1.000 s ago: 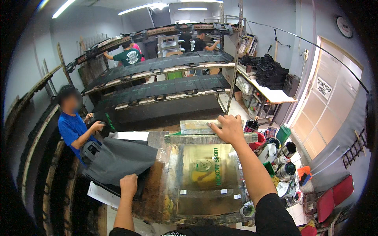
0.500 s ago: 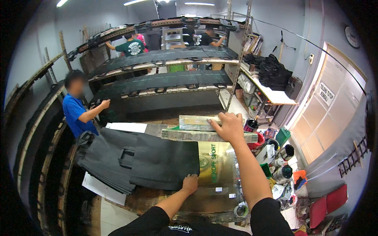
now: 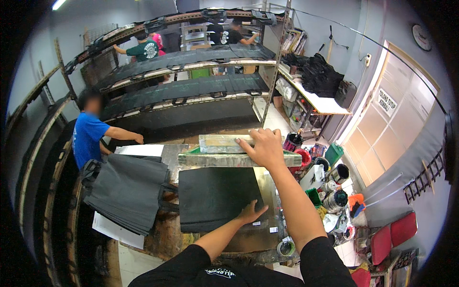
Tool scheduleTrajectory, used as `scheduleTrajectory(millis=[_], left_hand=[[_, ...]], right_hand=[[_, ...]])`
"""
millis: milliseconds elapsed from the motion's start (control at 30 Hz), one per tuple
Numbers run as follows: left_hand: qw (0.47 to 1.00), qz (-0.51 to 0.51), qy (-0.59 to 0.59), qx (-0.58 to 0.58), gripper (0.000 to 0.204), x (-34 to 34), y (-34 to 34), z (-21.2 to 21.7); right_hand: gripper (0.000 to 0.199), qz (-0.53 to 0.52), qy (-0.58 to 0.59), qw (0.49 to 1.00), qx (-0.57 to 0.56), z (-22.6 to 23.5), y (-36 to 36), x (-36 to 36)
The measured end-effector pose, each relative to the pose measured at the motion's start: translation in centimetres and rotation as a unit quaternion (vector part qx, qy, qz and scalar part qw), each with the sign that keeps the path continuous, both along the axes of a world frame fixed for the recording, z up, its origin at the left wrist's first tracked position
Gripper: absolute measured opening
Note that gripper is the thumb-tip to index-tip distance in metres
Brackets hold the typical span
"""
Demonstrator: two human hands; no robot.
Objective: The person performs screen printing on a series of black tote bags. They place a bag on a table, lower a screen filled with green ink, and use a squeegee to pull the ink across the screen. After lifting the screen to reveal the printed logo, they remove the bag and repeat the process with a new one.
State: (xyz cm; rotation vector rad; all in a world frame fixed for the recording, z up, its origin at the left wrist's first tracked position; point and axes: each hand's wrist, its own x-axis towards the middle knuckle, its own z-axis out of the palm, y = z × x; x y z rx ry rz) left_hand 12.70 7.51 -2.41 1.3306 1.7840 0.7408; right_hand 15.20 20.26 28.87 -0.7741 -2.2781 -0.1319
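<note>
A black fabric bag lies flat on the yellowish printing board in front of me. My left hand rests at its lower right corner, fingers spread and gripping nothing. Beyond the bag, my right hand is closed over a squeegee with a pale, stained bar. That squeegee lies along a raised screen frame, whose near edge is paint-stained. To the left is a stack of black bags, their handles reaching toward the single bag.
A co-worker in a blue shirt stands at the left beyond the stack. Racks holding black bags run behind the table. Paint cans crowd the right side. A tape roll sits near the table's front edge.
The black bag has moved right onto the board, apart from the stack, covering the green print seen there before. My left hand has opened. The co-worker's arm now reaches lower, toward the table.
</note>
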Motion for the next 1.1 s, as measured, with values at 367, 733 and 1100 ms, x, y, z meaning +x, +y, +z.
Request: scheduleTrajectory(millis=[367,733,1100], left_hand=[[0.934,-0.115,0.336,-0.034,0.120,-5.7,-14.0,0.4],[0.923,-0.180,0.337,0.036,0.121,-5.2,-8.3,-1.9],[0.922,-0.169,0.337,0.088,0.122,-4.6,-7.4,-3.0]], right_hand=[[0.058,-0.018,-0.028,0.999,-0.032,0.9,-0.2,-0.2],[0.064,-0.026,-0.044,0.999,-0.019,0.5,1.6,-0.5],[0.068,-0.015,-0.026,0.999,-0.022,0.7,2.3,-0.9]])
